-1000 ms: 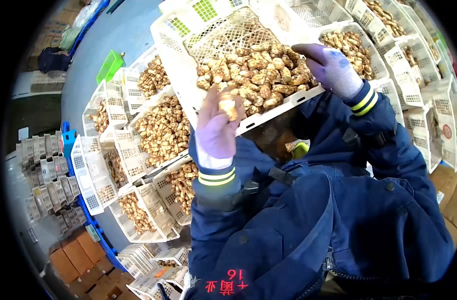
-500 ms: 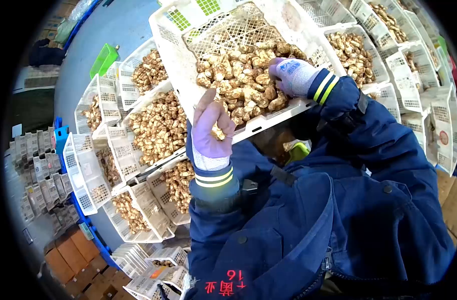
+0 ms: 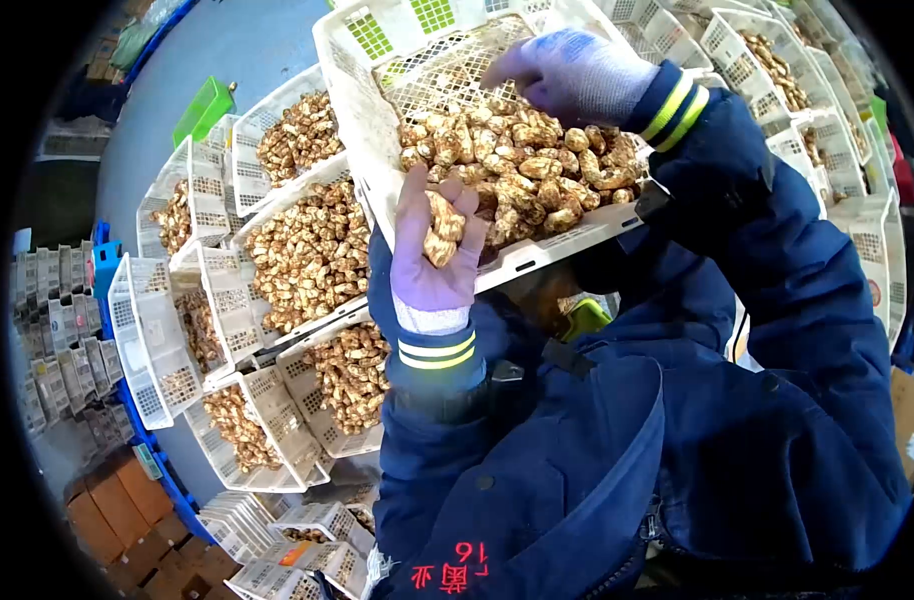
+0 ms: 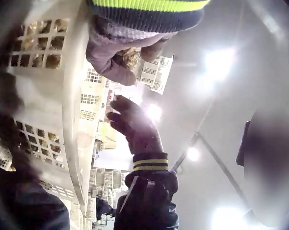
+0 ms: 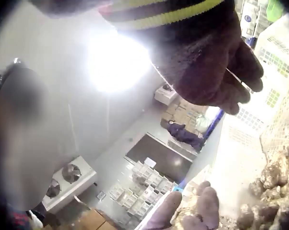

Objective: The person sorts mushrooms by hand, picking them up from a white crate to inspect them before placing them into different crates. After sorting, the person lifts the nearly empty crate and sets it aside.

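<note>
In the head view, my gloved left hand point(image 3: 432, 280) grips stubby brown-and-cream mushrooms point(image 3: 444, 232) at the near left corner of a white plastic crate point(image 3: 377, 160). Thumb and fingers curl round them; in the right wrist view a mushroom point(image 5: 186, 211) shows between the left thumb and fingers. My gloved right hand point(image 3: 589, 78) hovers over the crate's far right part, fingers extended and nothing in them. Below it lies a heap of mushrooms point(image 3: 547, 165), covering the near half of the crate, while mesh floor point(image 3: 447, 85) shows at the far side.
More white crates of mushrooms point(image 3: 312, 255) stand to the left, and others point(image 3: 772, 70) to the right. A green basket point(image 3: 204, 108) sits on the blue floor point(image 3: 242, 45). Cardboard boxes point(image 3: 127, 510) are stacked at lower left.
The right hand went down into the heap, then rose empty and moved toward the crate's far side. The left hand stays at the near left corner, its mushrooms now turned into plainer view.
</note>
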Demonstrator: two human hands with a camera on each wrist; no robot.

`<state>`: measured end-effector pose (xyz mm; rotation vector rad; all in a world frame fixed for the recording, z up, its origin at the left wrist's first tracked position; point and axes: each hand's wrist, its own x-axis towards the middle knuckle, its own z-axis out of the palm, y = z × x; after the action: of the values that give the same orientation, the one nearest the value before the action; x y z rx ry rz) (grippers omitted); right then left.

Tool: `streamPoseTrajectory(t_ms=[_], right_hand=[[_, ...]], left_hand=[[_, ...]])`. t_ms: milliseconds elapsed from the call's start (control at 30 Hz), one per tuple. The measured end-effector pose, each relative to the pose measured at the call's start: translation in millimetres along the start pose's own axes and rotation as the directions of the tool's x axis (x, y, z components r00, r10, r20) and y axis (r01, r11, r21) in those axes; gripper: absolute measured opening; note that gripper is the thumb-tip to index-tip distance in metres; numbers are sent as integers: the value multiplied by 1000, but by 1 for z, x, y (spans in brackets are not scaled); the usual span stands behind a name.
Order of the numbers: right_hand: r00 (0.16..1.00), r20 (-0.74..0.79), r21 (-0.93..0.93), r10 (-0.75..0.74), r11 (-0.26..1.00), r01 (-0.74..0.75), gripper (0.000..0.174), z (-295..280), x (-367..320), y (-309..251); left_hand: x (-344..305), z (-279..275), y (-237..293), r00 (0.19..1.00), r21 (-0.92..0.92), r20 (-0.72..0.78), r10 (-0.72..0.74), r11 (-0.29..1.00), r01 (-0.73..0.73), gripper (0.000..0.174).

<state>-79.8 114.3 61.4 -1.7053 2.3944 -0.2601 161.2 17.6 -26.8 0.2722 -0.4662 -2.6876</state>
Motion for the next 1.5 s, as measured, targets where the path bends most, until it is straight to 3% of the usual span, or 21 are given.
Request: streamPoseTrajectory(t_ms=[67, 133, 200, 300, 333, 433, 467, 533, 600, 667, 767, 800, 867, 967, 1000, 1067, 1133, 1200, 1267, 1400, 1500], right_hand=[[929, 368, 139, 29, 987, -86, 48, 1, 15, -24], [868, 491, 43, -75, 997, 61, 55, 35, 39, -31], [759, 651, 49, 12, 997, -58, 58, 53, 52, -36], [724, 683, -108, -91, 969, 223, 48, 87, 64, -33], [730, 682, -143, -44, 971, 192, 41, 80, 58, -38], [820, 564, -208, -94, 945, 251, 36, 88, 43, -26], [839, 539, -197, -71, 958, 208, 38, 91, 38, -18], [816, 579, -152, 7, 983, 99, 41, 78, 32, -18], [852, 524, -95, -27, 991, 90, 38, 79, 31, -10], [830, 551, -122, 93, 992, -31, 43, 73, 31, -10], [860, 478, 30, 179, 975, -220, 29, 48, 28, -3], [947, 316, 190, 63, 973, -128, 28, 59, 24, 27], [933, 299, 390, 203, 866, -313, 27, 12, 15, 2], [934, 347, 730, -84, 650, -212, 32, -4, 14, -13], [916, 328, 756, -231, 645, -108, 36, -2, 16, -17], [982, 171, 435, -85, 900, 2, 40, 0, 29, -12], [948, 301, 4, 104, 994, -110, 45, 22, 53, 2], [786, 615, -60, 69, 997, -41, 45, 44, 63, -5], [793, 609, -142, 11, 985, 95, 48, 97, 68, 15], [795, 591, -317, 138, 946, 71, 52, 92, 70, 7], [836, 531, -193, 139, 980, -41, 43, 98, 69, 27]], left_hand=[[-14, 12, 2, 982, 375, -126, 142, 923, -85, 45], [-19, 30, 9, 952, 316, -303, 45, 947, 56, 45], [-22, 19, 9, 986, 304, -167, -13, 950, 64, 39], [-23, 31, 7, 982, 445, -189, -2, 891, 87, 24], [-18, 38, 10, 951, 166, -269, -152, 965, 201, 24], [-11, 22, 7, 994, 480, -99, -39, 874, 82, 27], [-12, 5, -7, 981, 449, 96, 166, 873, -191, 30], [-8, 6, 3, 996, 140, -94, -5, 990, 18, 37], [-3, -9, 9, 912, 746, 334, 240, 524, -411, 44], [-4, -13, 9, 836, 812, 513, 196, 206, -546, 50], [-9, -3, -1, 937, 763, 294, 187, 545, -348, 56], [-10, 1, -2, 972, 695, 161, 169, 680, -233, 58], [-4, 12, -1, 997, 522, -23, 78, 851, -54, 56], [3, 17, -6, 997, 548, 47, 65, 832, -80, 47], [6, 30, -2, 976, 176, -167, -141, 969, 171, 47], [5, 24, 2, 976, 82, -125, -180, 978, 191, 50], [6, 19, 1, 977, 41, -84, -198, 979, 202, 49], [6, 17, 2, 974, 3, -67, -216, 976, 217, 45], [5, 27, 4, 969, 52, -164, -182, 980, 193, 44], [9, 18, 5, 962, -87, -215, -170, 984, 155, 47], [9, 21, 5, 980, -52, -180, -84, 996, 75, 45]])
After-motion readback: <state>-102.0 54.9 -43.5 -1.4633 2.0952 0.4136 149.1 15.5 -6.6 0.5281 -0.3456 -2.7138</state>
